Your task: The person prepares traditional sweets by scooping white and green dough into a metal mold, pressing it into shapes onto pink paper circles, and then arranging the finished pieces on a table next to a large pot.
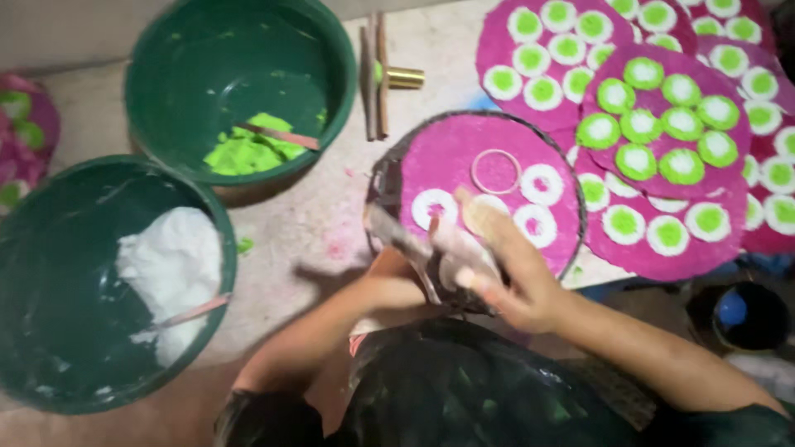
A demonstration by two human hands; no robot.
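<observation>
Pink disc [464, 153], round, bearing white rings, lies on floor [315, 223] before both hands. Right hand [505, 265] presses a white ring; left hand [414, 248] grip blurred, cannot tell.

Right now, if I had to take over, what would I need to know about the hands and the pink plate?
Left hand: at the near edge of the pink disc, its grip on a blurred tool; exact hold unclear.
Right hand: pressing over the disc's near side, fingers dusted white.
On the disc: three white rings and one bare hoop.
White powder bowl and green powder bowl sit to the left.
Finished discs with green centres lie to the right.
This disc's rings have no green yet.
</observation>
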